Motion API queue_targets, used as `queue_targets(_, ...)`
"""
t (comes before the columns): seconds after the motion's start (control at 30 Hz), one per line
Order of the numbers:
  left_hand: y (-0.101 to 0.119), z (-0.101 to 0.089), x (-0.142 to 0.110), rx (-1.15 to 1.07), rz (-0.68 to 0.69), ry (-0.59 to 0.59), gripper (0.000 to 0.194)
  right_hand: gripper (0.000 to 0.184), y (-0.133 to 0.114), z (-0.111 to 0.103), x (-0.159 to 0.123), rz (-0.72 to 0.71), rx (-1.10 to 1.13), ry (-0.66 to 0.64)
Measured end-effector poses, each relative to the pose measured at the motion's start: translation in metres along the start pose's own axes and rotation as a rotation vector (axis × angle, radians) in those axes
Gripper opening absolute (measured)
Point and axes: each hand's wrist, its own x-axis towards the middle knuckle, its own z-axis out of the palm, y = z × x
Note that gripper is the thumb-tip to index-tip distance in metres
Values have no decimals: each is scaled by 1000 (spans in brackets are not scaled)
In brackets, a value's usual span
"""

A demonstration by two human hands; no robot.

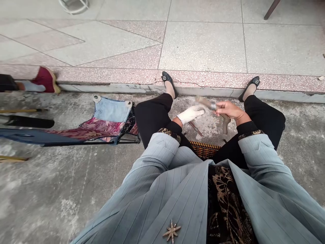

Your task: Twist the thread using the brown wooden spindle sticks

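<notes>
My left hand (191,114), in a white glove, is near the middle with its fingers pressed together and pointing right. Whether anything small sits between the fingers is hidden. A bent wooden stick (225,124) with silvery wire wound round its middle is in the closed fingers of my right hand (230,110). Its upper end is blurred and reaches above the left fingertips. Below the gloved hand, a thin brown stick (196,128) shows against the concrete.
Between my legs is the rim of a woven seat or basket (205,149). A low fabric folding chair (109,118) stands on the left. Ahead runs a tiled step (203,81). Another person's foot in a red shoe (47,80) rests at its left edge.
</notes>
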Motion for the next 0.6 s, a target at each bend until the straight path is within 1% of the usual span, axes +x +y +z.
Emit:
queue_targets(0.07, 1, 2, -1, 8, 6, -23, 41, 44, 0, -2, 1, -122, 162, 232)
queue_targets(0.1, 1, 3, -2, 14, 19, -35, 41, 45, 2, -3, 3, -154, 211, 334)
queue_targets(0.13, 2, 5, -2, 22, 34, -44, 41, 45, 4, -5, 5, -153, 225, 425)
queue_targets(0.17, 3, 6, -2, 32, 48, -53, 40, 43, 6, -6, 8, -119, 196, 504)
queue_targets(0.2, 4, 7, -3, 47, 56, -61, 40, 39, 9, -8, 10, -55, 116, 569)
queue_targets(0.23, 5, 8, -3, 72, 61, -62, 40, 34, 12, -9, 12, 29, -17, 609)
queue_targets(0.27, 7, 9, -3, 111, 62, -55, 39, 29, 15, -10, 14, 118, -196, 619)
queue_targets(0.3, 8, 9, -4, 162, 63, -41, 39, 24, 18, -10, 15, 203, -400, 592)
queue_targets(0.33, 9, 9, -4, 215, 63, -20, 38, 22, 20, -10, 16, 275, -602, 528)
queue_targets(0.37, 11, 9, -5, 266, 63, 4, 37, 21, 22, -9, 17, 328, -775, 433)
queue_targets(0.4, 12, 8, -6, 313, 63, 27, 36, 21, 23, -7, 17, 363, -900, 321)
queue_targets(0.43, 13, 7, -6, 353, 65, 42, 35, 23, 23, -6, 17, 381, -969, 210)
queue_targets(0.5, 14, 3, -7, 404, 78, 66, 34, 27, 23, -2, 17, 396, -983, 21)
queue_targets(0.6, 16, -1, -7, 432, 79, 121, 34, 34, 21, 1, 15, 370, -863, -197)
